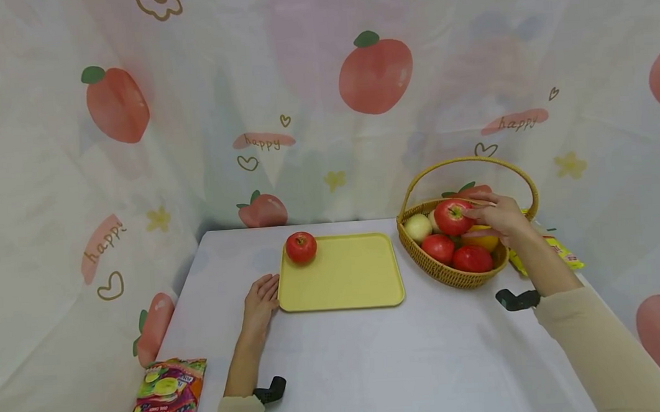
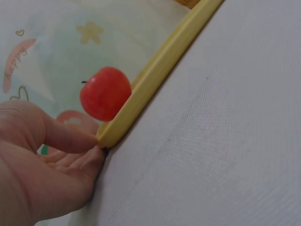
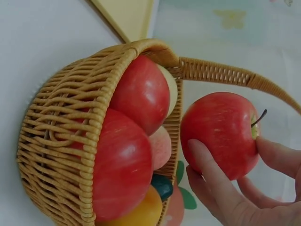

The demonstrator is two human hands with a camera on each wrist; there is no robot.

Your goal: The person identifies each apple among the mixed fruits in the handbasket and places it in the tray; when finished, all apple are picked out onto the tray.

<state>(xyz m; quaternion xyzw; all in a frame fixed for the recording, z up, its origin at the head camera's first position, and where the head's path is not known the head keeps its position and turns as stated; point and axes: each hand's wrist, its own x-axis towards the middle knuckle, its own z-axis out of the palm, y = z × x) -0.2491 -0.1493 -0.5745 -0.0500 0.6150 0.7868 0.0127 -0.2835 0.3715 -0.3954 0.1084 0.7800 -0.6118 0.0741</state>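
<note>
Nearest the head camera, at 7 o'clock on the bench (image 1: 372, 365), lies a sweets packet (image 1: 163, 401) printed with fruit and the word FOXS, its far end toward the tray. Two beige sleeves enter from the near edge, each with a dark wrist mount beside it.

At the middle of the bench sits a flat yellow tray (image 1: 342, 280). One red apple (image 1: 301, 247) stands in its far-left corner, at about 11 o'clock on the tray. The left hand (image 1: 261, 303) lies flat on the bench at 9 o'clock of the tray, fingers straight and relaxed, gripping nothing. The left wrist view shows its thumb (image 2: 61, 136) touching the tray's near-left corner, with that apple (image 2: 105, 93) just behind the rim.

At 2 o'clock on the bench stands a woven basket (image 1: 451, 274) with a hoop handle. Inside it lie two red apples, a pale round fruit at the left side and a yellow fruit at the right, partly hidden under the hand. The right hand (image 1: 498, 217) is over the basket, under the handle, and holds a third red apple (image 1: 454, 217) above the others. In the right wrist view the fingers (image 3: 211, 174) curl round the lower side of this apple (image 3: 220, 134), stem pointing to 2 o'clock, and it is clear of the fruit in the basket (image 3: 61, 141).

Behind the basket, at 3 o'clock of it, a yellow packet (image 1: 556, 250) shows partly behind the forearm. A cloth backdrop printed with peaches, hearts and "happy" surrounds the bench.
</note>
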